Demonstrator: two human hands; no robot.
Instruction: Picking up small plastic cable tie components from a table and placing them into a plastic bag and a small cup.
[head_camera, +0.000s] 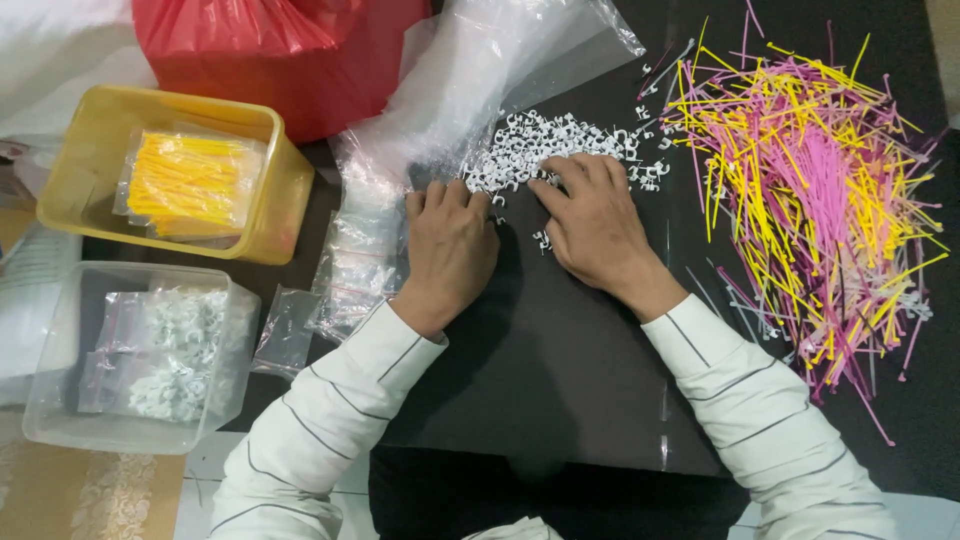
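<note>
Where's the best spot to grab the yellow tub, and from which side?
Probably the yellow tub by its right rim, coming from the right where the left hand is nearest. The rim stands open and bare there; the bag of yellow ties lies low inside, and the clear tub crowds the near side.

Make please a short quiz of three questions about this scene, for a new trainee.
1. True or false: both hands rest on the pile of small white clips.
2. What lies in the yellow tub? A) loose white clips B) a bag of yellow cable ties C) nothing
3. On which side of the right hand is the heap of pink and yellow cable ties?

Key:
1. True; the left hand touches its near edge too.
2. B
3. Its right side, on the black mat.
</note>
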